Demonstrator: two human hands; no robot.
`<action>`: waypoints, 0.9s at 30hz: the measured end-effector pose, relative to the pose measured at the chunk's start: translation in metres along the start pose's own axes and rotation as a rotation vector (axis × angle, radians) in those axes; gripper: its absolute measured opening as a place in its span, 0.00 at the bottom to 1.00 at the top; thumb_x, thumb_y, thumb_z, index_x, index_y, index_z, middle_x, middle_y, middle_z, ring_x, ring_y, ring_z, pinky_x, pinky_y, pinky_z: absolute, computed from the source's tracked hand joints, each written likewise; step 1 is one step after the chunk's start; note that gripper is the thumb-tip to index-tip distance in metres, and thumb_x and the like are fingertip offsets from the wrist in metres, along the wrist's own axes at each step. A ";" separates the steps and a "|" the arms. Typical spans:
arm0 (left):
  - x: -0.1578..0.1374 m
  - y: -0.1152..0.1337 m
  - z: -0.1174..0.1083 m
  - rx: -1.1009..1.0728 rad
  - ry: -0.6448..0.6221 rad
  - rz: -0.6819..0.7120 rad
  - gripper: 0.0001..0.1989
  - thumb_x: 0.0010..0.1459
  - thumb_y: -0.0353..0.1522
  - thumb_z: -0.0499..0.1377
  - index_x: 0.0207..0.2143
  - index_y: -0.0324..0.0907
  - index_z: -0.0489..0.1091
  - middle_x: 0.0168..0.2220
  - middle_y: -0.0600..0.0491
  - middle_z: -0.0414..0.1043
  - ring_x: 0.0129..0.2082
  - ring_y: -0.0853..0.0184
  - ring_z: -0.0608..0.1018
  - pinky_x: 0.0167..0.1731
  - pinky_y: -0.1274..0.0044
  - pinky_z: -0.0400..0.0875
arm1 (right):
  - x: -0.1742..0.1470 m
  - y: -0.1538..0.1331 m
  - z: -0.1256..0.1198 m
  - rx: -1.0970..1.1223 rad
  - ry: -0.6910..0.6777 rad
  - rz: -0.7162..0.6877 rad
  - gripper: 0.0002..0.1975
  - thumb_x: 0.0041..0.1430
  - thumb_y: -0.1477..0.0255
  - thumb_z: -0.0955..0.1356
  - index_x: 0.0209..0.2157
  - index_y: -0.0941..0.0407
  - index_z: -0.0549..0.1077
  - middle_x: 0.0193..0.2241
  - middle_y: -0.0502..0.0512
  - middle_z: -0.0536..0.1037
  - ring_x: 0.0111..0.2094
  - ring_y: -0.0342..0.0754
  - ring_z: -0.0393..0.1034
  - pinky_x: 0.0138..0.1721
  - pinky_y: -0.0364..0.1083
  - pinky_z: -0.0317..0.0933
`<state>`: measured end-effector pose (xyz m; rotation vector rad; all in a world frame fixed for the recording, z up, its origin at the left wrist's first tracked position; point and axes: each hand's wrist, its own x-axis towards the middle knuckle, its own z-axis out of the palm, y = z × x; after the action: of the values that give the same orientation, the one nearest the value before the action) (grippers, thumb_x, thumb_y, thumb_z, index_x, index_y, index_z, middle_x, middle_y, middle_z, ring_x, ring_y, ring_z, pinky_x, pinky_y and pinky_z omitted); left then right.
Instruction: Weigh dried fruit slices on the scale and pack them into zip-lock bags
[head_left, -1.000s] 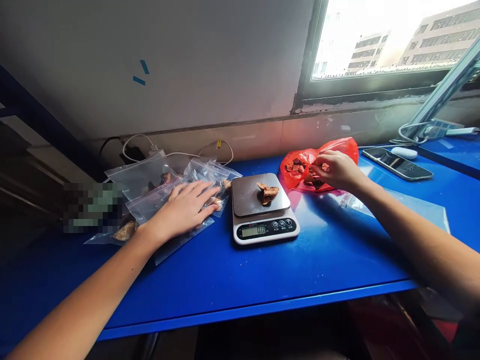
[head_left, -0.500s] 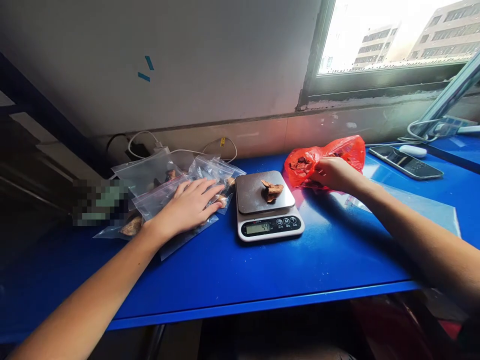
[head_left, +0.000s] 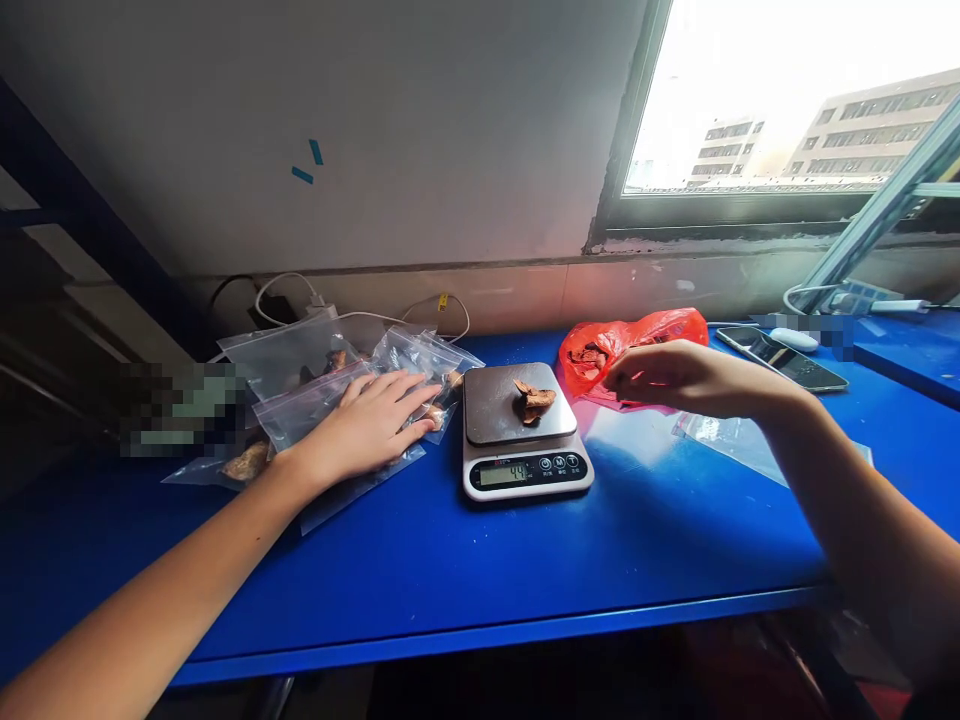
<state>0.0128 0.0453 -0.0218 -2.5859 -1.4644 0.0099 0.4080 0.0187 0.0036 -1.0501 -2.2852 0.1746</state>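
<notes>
My left hand (head_left: 379,420) lies flat with its fingers spread on several clear zip bags (head_left: 289,350). Brown dried chunks (head_left: 246,463) show through the plastic. To its right stands a white kitchen scale (head_left: 525,472) with a steel plate; pieces of dried brown bark-like material (head_left: 535,401) rest on it, and the display seems to read 4.4. Just in front of a red plastic bag (head_left: 679,325) holding more such pieces, my right hand (head_left: 682,378) is bent at the wrist with its fingers pinched together. What lies between those fingertips is too dark to make out.
Under my right forearm lies a flat clear plastic bag (head_left: 739,445). Behind it are a phone (head_left: 784,358) and a white earbud-like case (head_left: 793,340). White cables (head_left: 360,315) run along the wall at the back. The blue table's front edge (head_left: 480,632) is near me.
My right hand has come up and out of the red bag's mouth, its wrist now raised. My left hand stays on the zip bags. The view has tilted up and shifted slightly.
</notes>
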 end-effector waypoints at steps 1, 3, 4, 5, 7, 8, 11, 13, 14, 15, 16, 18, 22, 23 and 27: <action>0.000 0.000 0.000 0.000 0.002 -0.002 0.26 0.66 0.44 0.46 0.63 0.48 0.59 0.65 0.48 0.57 0.65 0.56 0.58 0.60 0.58 0.51 | 0.003 -0.009 0.005 0.055 -0.101 -0.023 0.13 0.61 0.64 0.66 0.39 0.57 0.77 0.33 0.56 0.79 0.32 0.41 0.72 0.31 0.40 0.66; 0.000 0.001 0.001 -0.006 0.005 -0.001 0.26 0.65 0.44 0.46 0.62 0.48 0.60 0.65 0.48 0.57 0.65 0.56 0.58 0.60 0.58 0.51 | 0.012 -0.022 0.021 0.074 -0.142 -0.053 0.12 0.63 0.66 0.65 0.41 0.58 0.76 0.36 0.58 0.78 0.33 0.43 0.72 0.32 0.42 0.67; 0.001 0.000 0.001 -0.009 0.007 -0.001 0.26 0.65 0.44 0.46 0.62 0.48 0.60 0.65 0.48 0.57 0.65 0.56 0.58 0.60 0.59 0.51 | 0.016 -0.024 0.030 0.037 -0.063 -0.052 0.11 0.62 0.67 0.65 0.39 0.58 0.76 0.35 0.58 0.77 0.33 0.43 0.71 0.33 0.43 0.67; 0.001 0.000 0.002 -0.010 0.011 0.000 0.25 0.65 0.44 0.47 0.62 0.48 0.60 0.65 0.48 0.57 0.65 0.56 0.58 0.60 0.59 0.50 | 0.020 -0.025 0.039 -0.005 0.018 -0.047 0.10 0.62 0.67 0.66 0.38 0.58 0.77 0.35 0.58 0.78 0.33 0.44 0.71 0.33 0.44 0.67; 0.001 -0.001 0.003 -0.006 0.020 0.003 0.25 0.65 0.44 0.47 0.62 0.48 0.60 0.65 0.48 0.57 0.65 0.55 0.58 0.60 0.58 0.50 | 0.026 -0.020 0.056 -0.051 0.138 0.004 0.09 0.61 0.69 0.67 0.37 0.58 0.77 0.34 0.58 0.78 0.33 0.45 0.72 0.34 0.45 0.67; 0.001 -0.001 0.004 -0.003 0.022 0.004 0.25 0.65 0.44 0.46 0.62 0.48 0.60 0.64 0.48 0.57 0.64 0.55 0.58 0.60 0.58 0.50 | 0.028 -0.017 0.064 -0.056 0.169 0.041 0.09 0.60 0.69 0.67 0.37 0.58 0.78 0.34 0.58 0.79 0.33 0.46 0.73 0.35 0.46 0.68; 0.001 -0.003 0.005 -0.008 0.021 0.006 0.26 0.65 0.44 0.46 0.63 0.48 0.59 0.64 0.48 0.57 0.64 0.54 0.58 0.60 0.58 0.51 | 0.032 -0.013 0.080 -0.058 0.174 0.108 0.09 0.60 0.69 0.67 0.36 0.59 0.79 0.33 0.58 0.79 0.32 0.46 0.74 0.35 0.46 0.68; 0.000 -0.003 0.005 -0.021 0.024 0.007 0.26 0.65 0.45 0.46 0.63 0.49 0.59 0.64 0.48 0.57 0.65 0.53 0.58 0.60 0.57 0.50 | 0.033 -0.016 0.087 -0.056 0.160 0.090 0.10 0.61 0.70 0.66 0.38 0.58 0.79 0.34 0.59 0.80 0.34 0.47 0.75 0.37 0.47 0.68; 0.000 -0.003 0.005 -0.027 0.026 0.008 0.26 0.65 0.45 0.46 0.63 0.49 0.59 0.64 0.48 0.57 0.65 0.54 0.58 0.61 0.58 0.50 | 0.033 -0.019 0.088 -0.039 0.153 0.074 0.11 0.61 0.70 0.66 0.40 0.57 0.79 0.36 0.59 0.80 0.35 0.47 0.75 0.38 0.47 0.68; 0.000 -0.003 0.004 -0.032 0.026 0.008 0.26 0.65 0.45 0.46 0.63 0.49 0.59 0.64 0.48 0.57 0.65 0.54 0.58 0.61 0.58 0.49 | 0.033 -0.022 0.088 -0.013 0.149 0.061 0.12 0.62 0.70 0.65 0.43 0.57 0.78 0.38 0.59 0.80 0.37 0.47 0.75 0.39 0.47 0.68; 0.000 -0.002 0.004 -0.034 0.025 0.008 0.26 0.65 0.45 0.46 0.63 0.50 0.59 0.64 0.49 0.57 0.65 0.54 0.58 0.61 0.58 0.49 | 0.032 -0.025 0.087 0.013 0.148 0.048 0.13 0.63 0.71 0.64 0.45 0.57 0.77 0.40 0.58 0.80 0.39 0.47 0.76 0.40 0.47 0.68; -0.001 -0.001 0.003 -0.032 0.019 0.008 0.26 0.65 0.45 0.46 0.63 0.49 0.59 0.64 0.49 0.57 0.65 0.54 0.58 0.61 0.57 0.49 | 0.030 -0.029 0.078 0.043 0.162 0.021 0.14 0.63 0.71 0.63 0.46 0.57 0.76 0.41 0.57 0.80 0.39 0.46 0.76 0.40 0.46 0.69; -0.002 -0.001 0.001 -0.034 0.017 0.003 0.25 0.65 0.43 0.46 0.62 0.49 0.60 0.64 0.49 0.58 0.64 0.54 0.59 0.61 0.57 0.50 | 0.019 -0.019 0.039 0.002 0.387 0.053 0.11 0.62 0.69 0.63 0.39 0.56 0.76 0.35 0.55 0.80 0.34 0.46 0.75 0.36 0.45 0.68; -0.002 0.000 0.000 -0.037 0.013 -0.001 0.25 0.65 0.43 0.46 0.62 0.49 0.60 0.64 0.49 0.58 0.64 0.54 0.59 0.61 0.57 0.50 | 0.015 -0.011 0.029 -0.027 0.477 0.109 0.11 0.62 0.67 0.63 0.37 0.55 0.76 0.33 0.56 0.80 0.32 0.47 0.75 0.35 0.45 0.68; -0.003 0.001 -0.002 -0.033 0.013 -0.015 0.25 0.65 0.43 0.47 0.62 0.50 0.60 0.64 0.49 0.58 0.64 0.54 0.60 0.61 0.57 0.51 | 0.003 0.030 0.006 -0.299 0.507 0.376 0.14 0.63 0.67 0.60 0.35 0.57 0.75 0.31 0.59 0.79 0.30 0.49 0.74 0.34 0.47 0.65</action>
<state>0.0126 0.0420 -0.0207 -2.5957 -1.4922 -0.0326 0.4227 0.0420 -0.0102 -1.4779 -1.6760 -0.2658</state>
